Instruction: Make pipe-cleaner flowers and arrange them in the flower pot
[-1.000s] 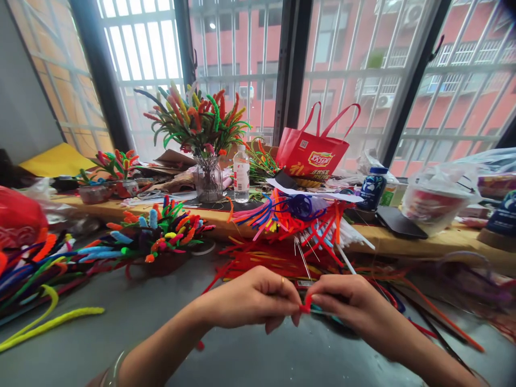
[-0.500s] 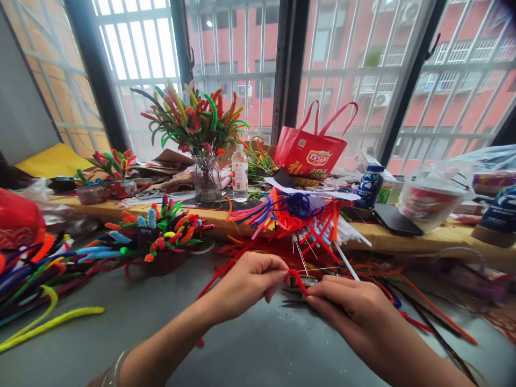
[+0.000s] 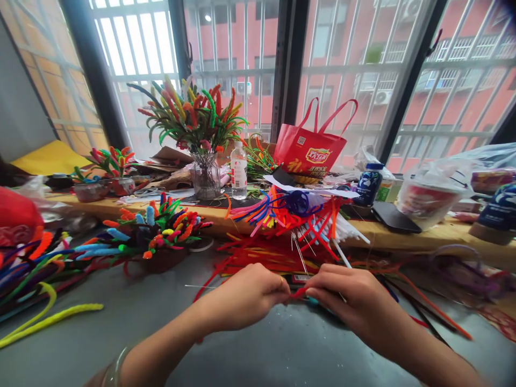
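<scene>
A short stretch of red pipe cleaner (image 3: 299,293) spans the gap between my two hands, low over the grey table (image 3: 258,355). My left hand (image 3: 253,295) pinches one end, its fingertips closed. My right hand (image 3: 349,295) is closed on the other end between thumb and fingers. A thin wire sticks out to the left of my left wrist. Just beyond the hands lies a heap of red pipe cleaners (image 3: 258,255), with several thin bare wires (image 3: 299,252) slanting over it. Something dark and teal under my right hand is mostly hidden.
Colourful pipe cleaners (image 3: 161,231) are bunched at the left. Two yellow ones (image 3: 60,314) lie nearer. Along the wooden ledge (image 3: 443,236) stand a glass vase (image 3: 205,177) of pipe-cleaner stems, a water bottle (image 3: 239,172), a red bag (image 3: 310,150), a blue bottle (image 3: 370,185) and a phone (image 3: 395,216).
My left hand has turned over, knuckles up, and sits slightly lower. My right hand has risen a little. The red pipe cleaner between them now lies flatter, with less of it showing.
</scene>
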The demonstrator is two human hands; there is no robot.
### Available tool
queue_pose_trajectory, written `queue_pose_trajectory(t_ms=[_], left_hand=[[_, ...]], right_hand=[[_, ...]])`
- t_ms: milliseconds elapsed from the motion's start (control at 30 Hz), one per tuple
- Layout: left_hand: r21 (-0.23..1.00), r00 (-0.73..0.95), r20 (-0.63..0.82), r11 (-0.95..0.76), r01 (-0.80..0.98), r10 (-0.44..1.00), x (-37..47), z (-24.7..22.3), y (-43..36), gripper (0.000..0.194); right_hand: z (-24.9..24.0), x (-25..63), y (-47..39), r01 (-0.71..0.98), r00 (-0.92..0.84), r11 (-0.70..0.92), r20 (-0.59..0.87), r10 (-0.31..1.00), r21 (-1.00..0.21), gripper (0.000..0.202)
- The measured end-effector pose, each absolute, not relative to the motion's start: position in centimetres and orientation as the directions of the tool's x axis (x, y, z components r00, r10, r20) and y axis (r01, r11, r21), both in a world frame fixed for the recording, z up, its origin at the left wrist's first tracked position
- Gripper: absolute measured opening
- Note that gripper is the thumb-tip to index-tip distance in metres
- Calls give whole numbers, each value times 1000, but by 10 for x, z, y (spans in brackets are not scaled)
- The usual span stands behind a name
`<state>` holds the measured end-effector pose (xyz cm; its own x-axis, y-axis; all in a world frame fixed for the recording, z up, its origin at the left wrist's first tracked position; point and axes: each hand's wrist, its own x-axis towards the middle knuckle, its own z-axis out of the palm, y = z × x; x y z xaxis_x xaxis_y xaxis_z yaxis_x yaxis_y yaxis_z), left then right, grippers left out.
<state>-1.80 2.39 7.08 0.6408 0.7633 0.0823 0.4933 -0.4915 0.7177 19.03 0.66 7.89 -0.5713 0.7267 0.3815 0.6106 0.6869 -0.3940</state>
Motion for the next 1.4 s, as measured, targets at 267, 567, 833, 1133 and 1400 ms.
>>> queue_pose_trajectory(t_ms=[267, 567, 833, 1133, 1400], left_hand=[[956, 493, 67, -197, 216, 867, -25, 79, 31, 27], [976, 628, 11, -144, 161, 778, -22, 81, 22, 25], [1000, 637, 5, -14, 8, 771, -20, 74, 31, 27], [987, 595, -65, 141, -81, 801, -19, 69, 36, 27], [997, 596, 8, 37, -63, 803, -10, 63, 33, 16]], right_hand=[[79, 181, -2, 582, -535, 682, 422, 731, -443, 20], [74, 193, 21, 528, -550, 631, 337, 764, -569, 18], [75, 185, 14, 491, -483, 507, 263, 835, -709, 23], [73, 183, 12, 535, -485, 503, 240, 841, -679, 26], [69, 187, 16, 382, -563, 249, -11, 826, -890, 32]])
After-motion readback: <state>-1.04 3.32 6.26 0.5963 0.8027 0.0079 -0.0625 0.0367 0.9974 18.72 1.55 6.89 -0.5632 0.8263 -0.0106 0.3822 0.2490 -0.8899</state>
